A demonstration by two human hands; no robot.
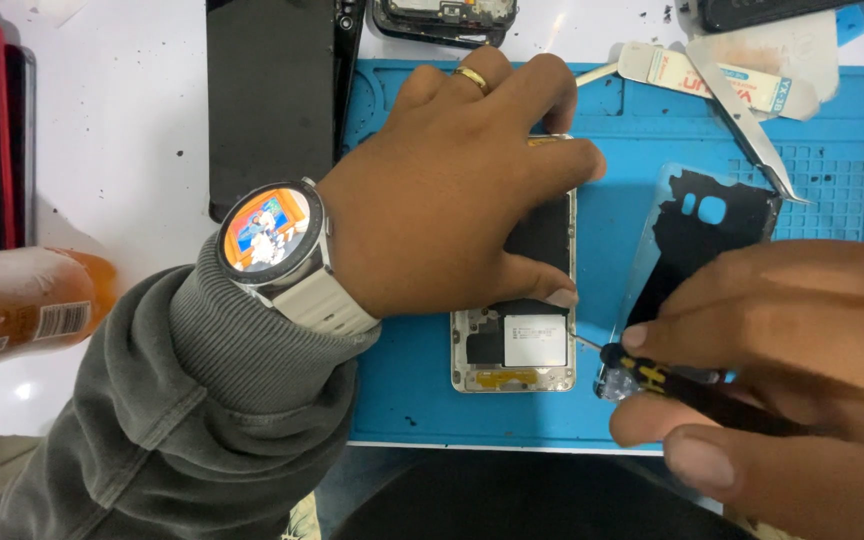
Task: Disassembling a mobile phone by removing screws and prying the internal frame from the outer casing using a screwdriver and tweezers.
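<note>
My left hand (452,190), with a gold ring and a round wristwatch (270,232), presses down flat on an opened phone (517,345) lying on the blue work mat (642,170). The phone's back is off, showing a white-framed interior and a pale square part. My right hand (792,370) grips a black and yellow screwdriver (652,378); its thin tip touches the phone's right edge. A black back cover (697,240) lies tilted on the mat just right of the phone, partly hidden by my right hand.
Metal tweezers (747,135) and a white tube (722,85) rest at the mat's upper right. A dark flat panel (270,100) lies left of the mat. An orange bottle (22,305) stands at the far left. Another opened device (447,20) sits at the top edge.
</note>
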